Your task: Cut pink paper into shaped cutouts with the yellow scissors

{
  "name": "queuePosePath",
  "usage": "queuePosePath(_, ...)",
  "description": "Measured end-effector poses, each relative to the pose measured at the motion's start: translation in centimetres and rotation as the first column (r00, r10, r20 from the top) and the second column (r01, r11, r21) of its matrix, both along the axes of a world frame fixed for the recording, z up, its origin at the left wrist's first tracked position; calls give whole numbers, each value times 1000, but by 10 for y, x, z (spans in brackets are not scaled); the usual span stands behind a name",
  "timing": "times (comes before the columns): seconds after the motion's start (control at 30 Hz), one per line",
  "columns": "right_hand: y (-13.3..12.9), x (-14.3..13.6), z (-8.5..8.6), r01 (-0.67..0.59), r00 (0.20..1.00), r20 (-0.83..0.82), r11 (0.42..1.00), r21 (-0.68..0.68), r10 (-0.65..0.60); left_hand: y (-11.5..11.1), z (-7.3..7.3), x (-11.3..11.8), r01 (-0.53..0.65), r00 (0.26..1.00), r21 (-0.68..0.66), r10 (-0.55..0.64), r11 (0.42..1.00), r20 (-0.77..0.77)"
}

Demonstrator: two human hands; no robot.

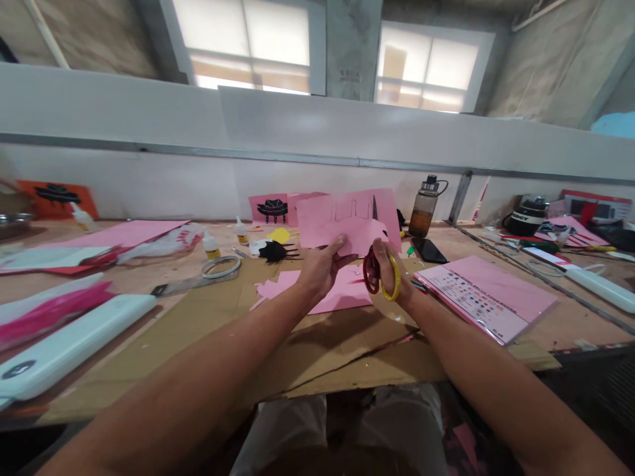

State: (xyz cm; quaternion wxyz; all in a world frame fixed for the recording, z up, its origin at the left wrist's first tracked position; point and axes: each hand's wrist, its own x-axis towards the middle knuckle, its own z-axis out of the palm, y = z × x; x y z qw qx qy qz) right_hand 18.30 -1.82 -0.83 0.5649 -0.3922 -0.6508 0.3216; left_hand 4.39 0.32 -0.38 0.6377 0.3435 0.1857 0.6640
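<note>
Raised above the table, a pink sheet (317, 221) with thin drawn outlines is pinched between the thumb and fingers of my left hand (325, 268). My right hand (389, 264) is closed round a pair of scissors (395, 281) with one dark red and one yellow handle loop. A dark blade tip shows at the right part of the sheet, and the rest of the blades is hidden by paper. Below my hands, more pink paper (342, 294) with cut edges lies on brown cardboard (223, 350).
Behind are glue bottles (241, 231), a black cutout (272, 251) and a pink card (268, 209). To the right are a drink bottle (424, 206), a phone (429, 250) and a printed sheet (479, 294). A white device (84, 344) lies left.
</note>
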Motion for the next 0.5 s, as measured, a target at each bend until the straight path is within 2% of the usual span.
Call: queuePosePath(0.5,0,-1,0,39,999,-21,999,-15,-39,0,-3,2,20,1000,-8,-20,1000,3)
